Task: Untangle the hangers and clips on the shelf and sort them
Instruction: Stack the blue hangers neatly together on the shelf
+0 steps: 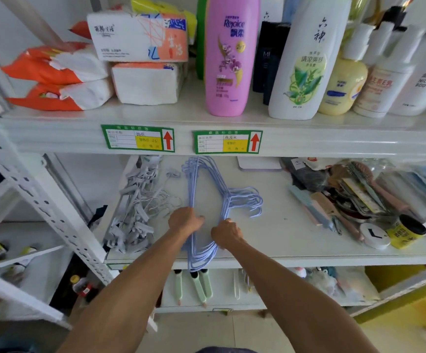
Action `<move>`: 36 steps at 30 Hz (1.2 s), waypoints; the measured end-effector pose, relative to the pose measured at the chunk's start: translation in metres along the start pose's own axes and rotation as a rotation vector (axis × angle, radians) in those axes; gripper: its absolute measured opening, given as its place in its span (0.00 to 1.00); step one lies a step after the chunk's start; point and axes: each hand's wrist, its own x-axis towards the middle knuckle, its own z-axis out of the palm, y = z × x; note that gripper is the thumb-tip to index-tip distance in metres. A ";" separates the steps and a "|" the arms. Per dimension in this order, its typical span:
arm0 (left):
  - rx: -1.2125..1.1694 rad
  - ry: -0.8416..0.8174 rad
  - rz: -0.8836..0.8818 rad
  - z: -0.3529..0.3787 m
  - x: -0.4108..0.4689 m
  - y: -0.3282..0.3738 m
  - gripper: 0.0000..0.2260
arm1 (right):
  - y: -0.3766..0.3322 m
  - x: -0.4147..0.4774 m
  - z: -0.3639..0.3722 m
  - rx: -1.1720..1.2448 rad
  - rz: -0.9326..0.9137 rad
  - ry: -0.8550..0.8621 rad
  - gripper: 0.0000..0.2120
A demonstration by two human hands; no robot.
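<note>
**Shelf half sorted: hangers bundled, clips yet to untangle**

White metal racking fills the head view, and the work is on the middle shelf [283,240]. Blue hangers [206,184] lie flat in one nested bundle. Their hooks point right and their near end overhangs the front edge. The left hand [185,220] is curled round the straight bars of the bundle. The right hand [225,233] is closed on the sloped side just beside it. Both hands grip the hangers and nothing else.

To my eye the hangers are free of the clips, and the step in hand looks like squaring them up as one stack. Grey clips [135,207] sit in a loose heap to the left, apart from the bundle, with thin wire hooks snarled among them. That heap looks like the job left to do. The next move, I'd judge, calls for setting the bundle fully on the shelf, back from the edge. After that the clips want picking apart one by one, minding the wires, which are likely to snag.

No bin or tray for either sort shows; the shelf itself holds both piles. Right of the hangers lies a jumble of combs and brushes [347,200], and a black-lidded jar [408,231] stands shut, its contents unseen. The upper shelf [155,113] carries tissue packs [140,36] and capped bottles, among them a pink bottle [228,59]. How full any of them is can't be told.
</note>
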 end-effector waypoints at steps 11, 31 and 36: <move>-0.131 0.205 -0.440 -0.084 0.014 -0.123 0.43 | -0.006 -0.008 -0.006 -0.142 -0.066 0.116 0.25; -0.347 -0.083 -0.370 -0.052 0.033 -0.119 0.26 | -0.003 0.010 -0.004 -0.013 -0.022 -0.065 0.14; -0.346 -0.052 -0.387 -0.044 0.034 -0.111 0.22 | -0.008 0.013 -0.002 -0.131 -0.025 -0.052 0.13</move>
